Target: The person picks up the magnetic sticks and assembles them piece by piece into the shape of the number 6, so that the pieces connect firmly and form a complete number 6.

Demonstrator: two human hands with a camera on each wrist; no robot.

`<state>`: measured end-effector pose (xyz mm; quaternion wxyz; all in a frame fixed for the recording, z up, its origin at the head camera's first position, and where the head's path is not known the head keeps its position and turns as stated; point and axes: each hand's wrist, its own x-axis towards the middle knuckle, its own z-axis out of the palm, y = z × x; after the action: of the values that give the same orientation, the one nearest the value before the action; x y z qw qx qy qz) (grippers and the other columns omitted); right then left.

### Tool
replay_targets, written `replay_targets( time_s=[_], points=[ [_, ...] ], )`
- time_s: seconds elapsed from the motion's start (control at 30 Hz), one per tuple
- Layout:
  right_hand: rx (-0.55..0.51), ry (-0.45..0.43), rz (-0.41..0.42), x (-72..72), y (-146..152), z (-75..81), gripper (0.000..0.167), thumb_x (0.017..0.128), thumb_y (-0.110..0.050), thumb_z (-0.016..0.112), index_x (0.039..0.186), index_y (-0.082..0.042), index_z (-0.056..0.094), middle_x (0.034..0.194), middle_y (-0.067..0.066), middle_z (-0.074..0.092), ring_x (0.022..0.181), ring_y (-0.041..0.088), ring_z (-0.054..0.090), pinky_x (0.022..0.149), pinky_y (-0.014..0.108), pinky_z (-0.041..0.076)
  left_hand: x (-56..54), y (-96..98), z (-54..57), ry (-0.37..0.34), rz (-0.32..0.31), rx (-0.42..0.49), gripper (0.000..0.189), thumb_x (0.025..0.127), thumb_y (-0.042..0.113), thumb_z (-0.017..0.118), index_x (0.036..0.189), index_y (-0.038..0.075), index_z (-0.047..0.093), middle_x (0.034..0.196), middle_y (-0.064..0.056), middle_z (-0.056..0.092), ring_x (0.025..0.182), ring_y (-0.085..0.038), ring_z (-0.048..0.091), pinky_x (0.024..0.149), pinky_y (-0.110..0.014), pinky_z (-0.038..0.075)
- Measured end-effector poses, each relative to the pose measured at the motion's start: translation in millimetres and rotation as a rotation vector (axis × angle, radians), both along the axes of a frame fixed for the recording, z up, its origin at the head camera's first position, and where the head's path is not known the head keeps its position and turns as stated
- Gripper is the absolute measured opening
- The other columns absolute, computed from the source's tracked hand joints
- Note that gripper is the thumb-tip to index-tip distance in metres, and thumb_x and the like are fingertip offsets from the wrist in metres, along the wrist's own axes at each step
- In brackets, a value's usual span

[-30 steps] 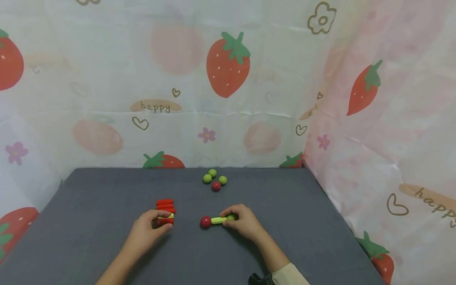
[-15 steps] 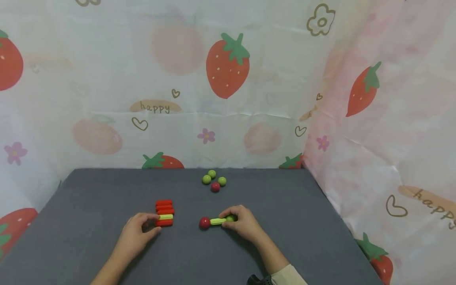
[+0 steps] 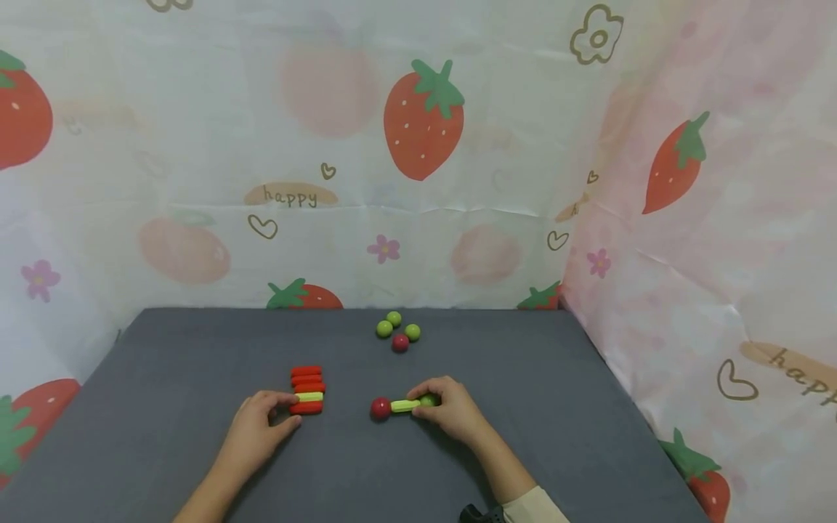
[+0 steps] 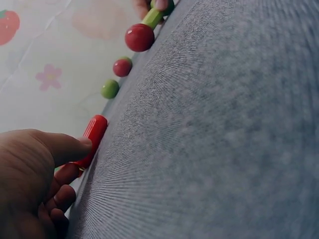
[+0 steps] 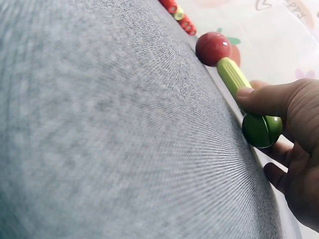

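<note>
My right hand [image 3: 451, 410] pinches a yellow-green ribbed stick [image 5: 232, 74] between thumb and fingers, close to a dark green ball [image 5: 261, 130] at its right end. A shiny red ball [image 3: 381, 408] meets the stick's left end, so the three lie in one line. On the left, several red sticks [image 3: 306, 370] and one yellow stick [image 3: 310, 397] lie side by side in a stack-like row. My left hand [image 3: 258, 428] is at their left ends, index fingertip by the yellow stick. Its thumb overlaps the nearest red stick [image 4: 97, 129] in the left wrist view, other fingers bent below.
Farther back on the grey-covered table [image 3: 523, 349] sit several green balls [image 3: 384, 329] and one red ball [image 3: 400, 343] in a cluster. A strawberry-print curtain [image 3: 418, 218] hangs behind the table and along its right side.
My left hand has drawn back leftward off the sticks, uncovering the yellow stick and the nearest red one. My right hand keeps its pinch in place.
</note>
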<state>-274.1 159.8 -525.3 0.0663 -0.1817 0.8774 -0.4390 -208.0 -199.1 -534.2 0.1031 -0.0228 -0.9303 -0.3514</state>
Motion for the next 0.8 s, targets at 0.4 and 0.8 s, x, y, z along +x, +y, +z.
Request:
replay_targets(
  time_s=[0.4, 0.8],
  points=[
    [-0.021, -0.006, 0.012, -0.3, 0.4, -0.6, 0.02, 0.087, -0.02, 0.083, 0.104, -0.031, 0.079, 0.112, -0.006, 0.067, 0.107, 0.017, 0.055, 0.09, 0.038, 0.046, -2.6, 1.4, -3.2, -0.004, 0.005, -0.028, 0.027, 0.084, 0.018, 0.085, 0.108, 0.011, 0.075, 0.106, -0.006, 0.07, 0.09, -0.02, 0.055, 0.081, -0.041, 0.045],
    [-0.026, 0.001, 0.01, 0.2, 0.5, -0.5, 0.02, 0.087, -0.02, 0.083, 0.103, -0.032, 0.079, 0.11, -0.007, 0.066, 0.104, 0.016, 0.055, 0.088, 0.037, 0.045, -3.6, 4.3, -0.7, -0.023, -0.006, -0.065, 0.026, 0.084, 0.018, 0.084, 0.108, 0.012, 0.077, 0.107, -0.005, 0.073, 0.092, -0.02, 0.058, 0.083, -0.043, 0.047]
  ],
)
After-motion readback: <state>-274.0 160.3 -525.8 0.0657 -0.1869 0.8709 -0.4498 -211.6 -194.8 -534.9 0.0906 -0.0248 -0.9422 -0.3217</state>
